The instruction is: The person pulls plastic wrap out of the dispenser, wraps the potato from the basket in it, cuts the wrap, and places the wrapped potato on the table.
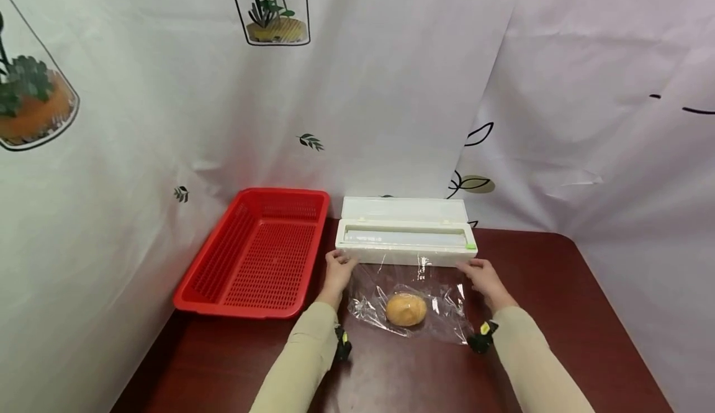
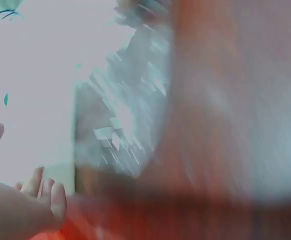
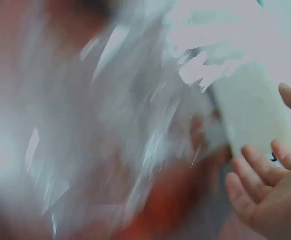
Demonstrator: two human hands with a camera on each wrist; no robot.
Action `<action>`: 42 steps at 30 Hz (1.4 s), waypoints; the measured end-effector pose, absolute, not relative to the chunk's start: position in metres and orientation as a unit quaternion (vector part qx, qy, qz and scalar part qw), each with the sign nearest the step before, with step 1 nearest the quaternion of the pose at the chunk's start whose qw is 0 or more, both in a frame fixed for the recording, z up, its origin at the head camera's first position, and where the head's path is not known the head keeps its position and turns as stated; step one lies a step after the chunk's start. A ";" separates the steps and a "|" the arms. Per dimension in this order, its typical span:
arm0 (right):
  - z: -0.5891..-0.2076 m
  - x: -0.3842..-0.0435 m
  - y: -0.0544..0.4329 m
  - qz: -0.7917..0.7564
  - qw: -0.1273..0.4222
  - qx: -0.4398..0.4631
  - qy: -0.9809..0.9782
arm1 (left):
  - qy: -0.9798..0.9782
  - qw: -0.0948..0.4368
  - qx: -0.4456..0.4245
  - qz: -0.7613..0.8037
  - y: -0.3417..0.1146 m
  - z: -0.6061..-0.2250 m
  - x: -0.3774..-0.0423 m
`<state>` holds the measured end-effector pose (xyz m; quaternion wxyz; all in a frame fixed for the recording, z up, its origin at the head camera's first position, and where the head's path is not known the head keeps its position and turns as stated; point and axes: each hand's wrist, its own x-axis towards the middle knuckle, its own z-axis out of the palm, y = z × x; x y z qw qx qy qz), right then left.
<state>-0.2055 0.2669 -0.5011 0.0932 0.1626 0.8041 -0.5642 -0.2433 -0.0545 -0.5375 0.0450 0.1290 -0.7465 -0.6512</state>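
Bread roll [image 1: 406, 309]: golden brown, rounded; on the table, at the centre of the clock dial used here (head view, twelve o'clock pointing away from the person).
Clear film [image 1: 447, 306]: glossy and wrinkled, spread around the bread roll from nine o'clock through twelve to three; whether it covers the bread roll fully cannot be told.
Left hand [image 1: 337, 275]: at ten o'clock, by the film's far corner; thumb well apart from loosely bent fingers, nothing seen in its grasp; contact with the film cannot be told.
Right hand [image 1: 485, 277]: at two o'clock, by the opposite far corner; thumb and fingers spread, nothing seen in its grasp.
White box [image 1: 406, 255]: at twelve o'clock, long side toward the person, lid [image 1: 404, 208] raised behind it; a roll of film [image 1: 404, 238] lies inside.
Red basket [image 1: 246, 308]: at ten o'clock, beyond the left hand, its walls perforated.
Wrist devices: black and yellow, one [image 1: 343, 343] at eight o'clock, one [image 1: 481, 338] near four.
Table [image 1: 564, 313]: dark red, under all these.
Backdrop [image 1: 391, 102]: pale cloth with plant prints, beyond the white box.
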 end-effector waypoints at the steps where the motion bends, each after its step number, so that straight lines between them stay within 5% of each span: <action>1: -0.500 -0.207 0.265 -0.584 0.103 0.181 0.785 | -0.730 0.047 0.137 -0.668 -0.052 -0.536 -0.244; 6: -0.492 -0.203 0.267 -0.607 0.088 0.192 0.766 | -0.697 0.044 0.134 -0.704 -0.049 -0.496 -0.220; 11: -0.479 -0.186 0.279 -0.605 0.061 0.106 0.787 | -0.706 0.013 0.045 -0.706 -0.065 -0.469 -0.193; 16: -0.481 -0.169 0.287 -0.583 0.066 0.045 0.809 | -0.742 -0.028 -0.026 -0.670 -0.086 -0.478 -0.179; 21: -0.494 -0.188 0.266 -0.484 0.049 0.031 0.873 | -0.710 -0.041 -0.084 -0.698 -0.092 -0.489 -0.183; 30: -0.510 -0.216 0.237 -0.431 0.146 0.063 0.888 | -0.670 -0.067 -0.092 -0.734 -0.079 -0.493 -0.184; 42: -0.473 -0.194 0.273 -0.455 -0.006 -0.071 0.888 | -0.730 -0.020 -0.080 -0.678 -0.089 -0.499 -0.184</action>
